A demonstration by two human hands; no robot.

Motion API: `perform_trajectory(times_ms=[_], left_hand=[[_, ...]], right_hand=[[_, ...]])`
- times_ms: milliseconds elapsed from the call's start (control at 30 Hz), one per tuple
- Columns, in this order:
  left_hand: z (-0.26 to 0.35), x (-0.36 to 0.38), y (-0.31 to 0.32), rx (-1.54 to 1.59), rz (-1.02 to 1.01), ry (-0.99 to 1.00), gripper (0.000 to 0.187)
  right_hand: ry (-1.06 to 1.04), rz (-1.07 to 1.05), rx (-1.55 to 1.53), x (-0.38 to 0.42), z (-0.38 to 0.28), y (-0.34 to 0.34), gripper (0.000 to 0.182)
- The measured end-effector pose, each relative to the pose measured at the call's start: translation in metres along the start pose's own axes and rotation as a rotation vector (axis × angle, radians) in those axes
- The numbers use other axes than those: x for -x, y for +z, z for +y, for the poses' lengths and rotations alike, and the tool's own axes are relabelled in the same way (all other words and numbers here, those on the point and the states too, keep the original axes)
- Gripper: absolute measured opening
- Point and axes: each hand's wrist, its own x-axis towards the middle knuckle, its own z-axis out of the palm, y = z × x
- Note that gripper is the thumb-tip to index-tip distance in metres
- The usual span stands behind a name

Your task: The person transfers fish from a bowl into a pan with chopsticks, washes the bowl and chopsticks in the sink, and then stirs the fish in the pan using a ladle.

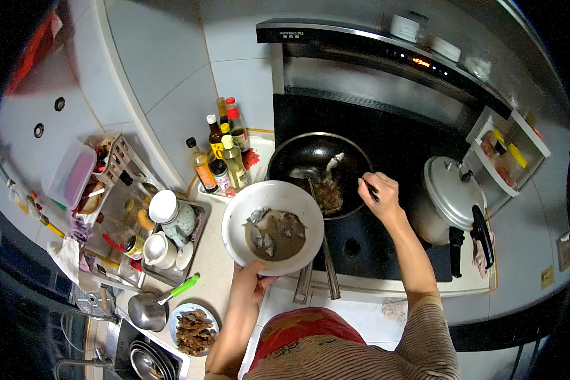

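Head view, one entry per item, as recorded.

Left hand (252, 278): closed under the near rim of a white plate (235, 223), holding it above the tabletop edge, tilted toward the wok. Plate carried several grey fish pieces (271, 229) in a brownish liquid.

Right hand (380, 193): closed on dark chopsticks (370, 189), over the right rim of the black wok (310, 152). Wok sat on the dark cooktop (373, 244) and held browned food (328, 195) plus one pale piece higher up.

Other stock: bottles (225, 155) in a cluster just left of the wok; pressure cooker (453, 193) at right, its black handle pointing toward the person; tray of jars and cups (171, 228) at left; ladle with green handle (155, 304) and a small dish of dark fried food (195, 329) near the sink.

Risks, as judged: the plate looked held by one edge only, so the liquid could run off the low side onto cooktop or tabletop. Wet fish entering hot oil would likely spit toward both hands. A wide sweep of the plate could knock the bottles.

Clearances: plate overlapped the wok's near-left rim in view, with little free room on that side. The wok's long handle projected past the tabletop front, near the person's body. Room appeared open between wok and cooker.
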Motion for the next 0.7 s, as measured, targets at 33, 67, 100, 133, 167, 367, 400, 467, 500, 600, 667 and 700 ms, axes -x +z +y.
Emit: perform_trajectory(times_ms=[33, 67, 100, 133, 167, 367, 400, 467, 500, 600, 667, 700], left_hand=[[0.000, 0.009, -0.002, 0.020, 0.026, 0.016, 0.038], [-0.001, 0.015, -0.006, 0.038, 0.053, 0.031, 0.037], [-0.013, -0.009, 0.019, 0.088, 0.034, 0.027, 0.038], [-0.008, -0.003, 0.003, 0.060, 0.069, 0.007, 0.038], [-0.010, -0.006, -0.002, 0.065, 0.077, -0.003, 0.039], [-0.003, 0.010, -0.007, 0.086, 0.122, 0.020, 0.045], [-0.002, 0.011, -0.007, 0.087, 0.131, 0.014, 0.044], [-0.002, 0.012, -0.011, 0.094, 0.073, 0.015, 0.045], [-0.002, 0.012, -0.014, 0.098, 0.044, 0.018, 0.045], [-0.006, 0.005, -0.018, 0.108, 0.050, -0.003, 0.047], [-0.009, 0.003, -0.025, 0.067, -0.007, -0.017, 0.055], [-0.009, 0.003, -0.026, 0.045, -0.035, -0.027, 0.059]], right_hand=[[0.007, -0.025, 0.019, 0.004, 0.007, 0.010, 0.006], [0.015, -0.050, 0.039, 0.009, 0.013, 0.021, 0.006], [-0.016, -0.086, 0.073, -0.004, 0.058, 0.029, 0.007], [0.037, -0.114, 0.060, 0.007, 0.055, 0.048, 0.008], [0.052, -0.141, 0.069, 0.008, 0.065, 0.059, 0.008], [0.308, -0.196, -0.018, 0.009, 0.071, 0.095, 0.013], [0.326, -0.235, 0.004, 0.005, 0.072, 0.095, 0.015], [0.359, -0.219, 0.006, 0.002, 0.072, 0.092, 0.024], [0.421, -0.186, 0.021, -0.003, 0.066, 0.084, 0.025], [0.524, -0.073, 0.073, -0.013, 0.055, 0.057, 0.025], [0.585, 0.069, -0.218, -0.026, 0.026, 0.026, 0.020], [0.563, 0.143, -0.421, -0.025, 0.016, 0.015, 0.019]])
